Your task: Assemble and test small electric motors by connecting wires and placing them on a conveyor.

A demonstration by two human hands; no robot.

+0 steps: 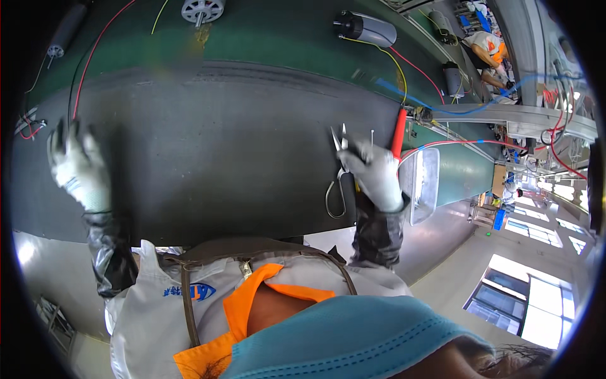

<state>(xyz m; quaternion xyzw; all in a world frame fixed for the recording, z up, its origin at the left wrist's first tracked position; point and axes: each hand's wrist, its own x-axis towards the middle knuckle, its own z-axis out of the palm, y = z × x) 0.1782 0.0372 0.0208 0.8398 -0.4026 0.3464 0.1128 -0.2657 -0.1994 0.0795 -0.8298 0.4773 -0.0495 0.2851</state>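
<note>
My left hand (77,169), in a white glove with dark fingertips, is over the left side of the dark mat (208,145). Its fingers are closed at a red wire (82,85) and a black wire (72,95) that run in from the top. At the right, my right hand (375,177), gloved alike, has its fingers curled on a pair of metal scissors (337,199). The blades point away from me and stand slightly apart; the hand covers part of the scissors. A thin white piece sticks up by its fingers, and something yellow shows under the hand.
A red-handled tool (399,132) and a clear plastic tray (425,186) are right of my right hand. Grey motors (369,30) with wires and a round motor part (202,11) rest on the green surface beyond. A metal frame with cables borders the right; a co-worker (489,50) is farther off.
</note>
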